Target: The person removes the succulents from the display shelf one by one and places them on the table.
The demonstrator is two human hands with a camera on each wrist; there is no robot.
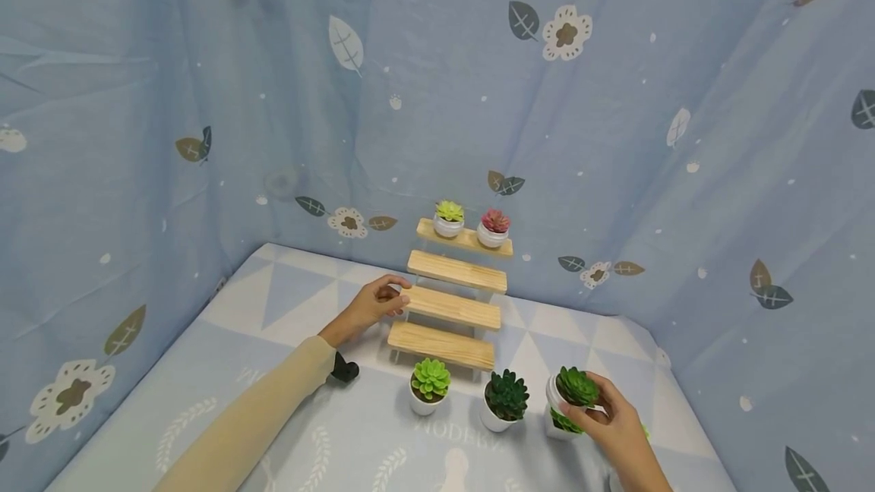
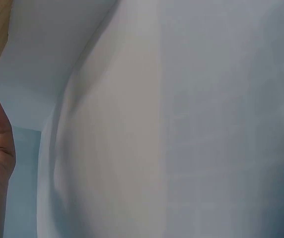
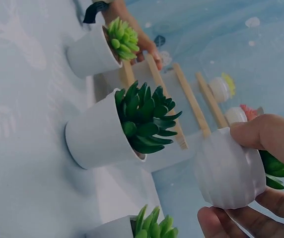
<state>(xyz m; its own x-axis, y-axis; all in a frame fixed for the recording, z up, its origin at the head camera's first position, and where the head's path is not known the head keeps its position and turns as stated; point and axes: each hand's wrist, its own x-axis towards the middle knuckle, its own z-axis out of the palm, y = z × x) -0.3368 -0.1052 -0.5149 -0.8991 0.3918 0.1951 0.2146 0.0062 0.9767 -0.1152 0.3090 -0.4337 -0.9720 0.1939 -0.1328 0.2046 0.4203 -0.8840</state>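
My right hand [image 1: 618, 424] grips a small potted succulent [image 3: 229, 168] by its ribbed white pot, thumb on one side and fingers on the other. It is held above another green potted plant [image 1: 557, 425], partly covering it. At the left end of a stepped wooden display stand [image 1: 454, 306], my left hand [image 1: 372, 306] has its fingers bent beside the second plank from the bottom. In the left wrist view the thumb [image 2: 2, 131] is apart from the wood. A dark green succulent [image 1: 506, 397] and a light green succulent [image 1: 429, 386] stand before the stand.
On the top plank are a yellow-green succulent [image 1: 448, 219] and a red succulent [image 1: 494, 228] in white pots. A small black object [image 1: 345, 369] lies by the left wrist. A patterned blue curtain [image 1: 437, 97] hangs behind the table [image 1: 294, 401].
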